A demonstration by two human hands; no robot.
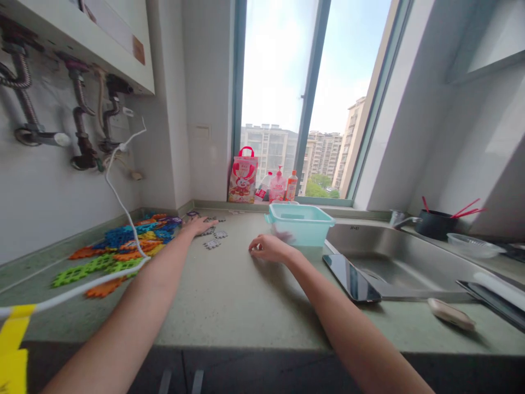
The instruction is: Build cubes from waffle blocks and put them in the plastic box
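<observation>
My left hand (197, 225) reaches to the back of the counter with its fingers stretched out, touching or just over some flat grey notched pieces (212, 244). Left of it lies a heap of similar colored pieces: blue ones (118, 236), green ones (84, 269) and orange ones (104, 287). My right hand (268, 247) is over the middle of the counter with its fingers curled together. Whatever is between those fingertips is too small to make out. Just behind it stands a teal plastic bin (307, 227), with something dim showing through its wall.
A white cable (123, 205) hangs from the wall across the colored heap. On the right are a phone (351, 278) at the rim of the steel sink (381, 246), and a beige oblong object (451, 314). Bottles (278, 186) and a pink bag (243, 178) line the windowsill.
</observation>
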